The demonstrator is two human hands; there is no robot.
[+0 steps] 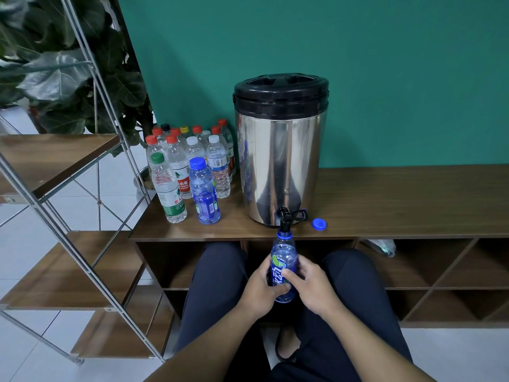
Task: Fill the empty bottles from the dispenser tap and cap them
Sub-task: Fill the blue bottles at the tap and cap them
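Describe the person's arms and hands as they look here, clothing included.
Both forearms are bare: no sleeves reach into view. The left hand and the right hand wear no gloves, and no rings, watch or bracelets show on the visible sides. The fingernails are short and unpainted. Dark navy trousers cover the legs below.

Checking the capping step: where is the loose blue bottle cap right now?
In the head view, the loose blue plastic bottle cap lies on the wooden shelf top, just right of the steel dispenser's black tap.

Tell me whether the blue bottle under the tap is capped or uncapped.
Uncapped. The blue bottle, gripped by the left hand and right hand, has its open neck at the tap; a loose blue cap lies on the shelf.
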